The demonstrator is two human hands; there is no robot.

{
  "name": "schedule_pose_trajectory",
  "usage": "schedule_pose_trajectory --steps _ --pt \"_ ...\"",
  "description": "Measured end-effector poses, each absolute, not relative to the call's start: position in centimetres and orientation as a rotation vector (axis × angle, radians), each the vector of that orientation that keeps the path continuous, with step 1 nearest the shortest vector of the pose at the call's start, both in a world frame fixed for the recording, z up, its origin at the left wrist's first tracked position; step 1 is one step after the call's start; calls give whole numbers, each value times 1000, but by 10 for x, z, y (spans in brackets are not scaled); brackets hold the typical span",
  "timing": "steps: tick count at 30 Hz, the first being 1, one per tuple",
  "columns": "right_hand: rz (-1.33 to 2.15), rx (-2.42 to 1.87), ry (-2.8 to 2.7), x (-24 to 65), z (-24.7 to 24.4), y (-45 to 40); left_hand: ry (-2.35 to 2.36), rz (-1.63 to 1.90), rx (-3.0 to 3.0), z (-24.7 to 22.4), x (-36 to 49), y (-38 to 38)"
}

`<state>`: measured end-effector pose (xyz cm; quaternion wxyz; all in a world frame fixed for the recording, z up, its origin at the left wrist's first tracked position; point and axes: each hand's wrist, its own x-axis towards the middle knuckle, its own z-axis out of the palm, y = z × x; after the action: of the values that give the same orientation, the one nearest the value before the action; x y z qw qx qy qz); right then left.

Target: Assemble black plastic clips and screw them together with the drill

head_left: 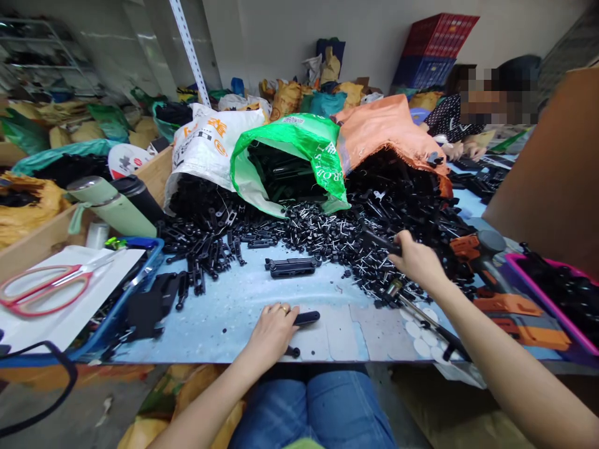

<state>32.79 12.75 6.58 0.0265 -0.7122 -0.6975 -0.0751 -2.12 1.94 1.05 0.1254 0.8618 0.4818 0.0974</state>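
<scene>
My left hand (274,330) rests near the table's front edge, its fingers closed over a long black plastic arm (307,318). A second black piece with a rounded end (292,352) sticks out below that hand. Over the heap at the right, my right hand (416,260) pinches a long black plastic part (380,239). Beneath it lie many small black pieces with metal pins (369,268). An assembled black bracket (293,267) lies on the blue tabletop (253,290), apart from both hands.
Open white (218,140), green (322,146) and orange (388,128) sacks spill black parts at the back. Red-handled scissors (47,287) and a blue tray (156,249) lie left. An orange-and-black power tool (482,249) and a pink-rimmed bin (556,305) stand right. A person (453,121) sits behind.
</scene>
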Motion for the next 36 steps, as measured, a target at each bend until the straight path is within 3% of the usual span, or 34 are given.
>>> schedule_pose_trajectory --steps 4,9,15,24,32,36 --pt "222 -1651 -2606 273 61 74 1291 283 2427 4 -8 28" --pt "355 -1174 -2903 239 29 26 1246 293 2384 4 1 34" --pt "187 -1192 -2906 235 6 17 1245 292 2416 11 9 28" --pt "-206 -1260 -2853 211 36 2 1242 524 2404 -2 0 17" --pt "-17 -1226 -2790 219 22 14 1235 464 2414 0 4 17" --pt "186 -1253 -2681 233 -4 13 1357 467 2465 16 13 77"
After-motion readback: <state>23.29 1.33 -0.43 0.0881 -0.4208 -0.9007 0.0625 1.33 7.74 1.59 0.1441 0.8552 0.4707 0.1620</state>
